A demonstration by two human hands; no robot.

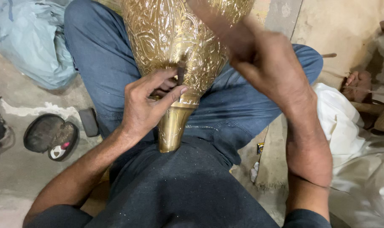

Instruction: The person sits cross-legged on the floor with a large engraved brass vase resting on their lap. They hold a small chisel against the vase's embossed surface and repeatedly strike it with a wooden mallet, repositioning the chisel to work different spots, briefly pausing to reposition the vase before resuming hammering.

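Brass vase [175,38], embossed with dense floral relief, lies across my lap, its smooth neck toward me and its top cut off. My left hand [147,103] pinches a thin dark chisel [181,74] against it. My right hand [259,59] is blurred; I cannot tell its grip.

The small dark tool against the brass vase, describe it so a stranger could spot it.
Start at the engraved brass vase across the lap. Near its narrow neck, the left hand pinches a short punch against the metal, the only dull brown rod there.
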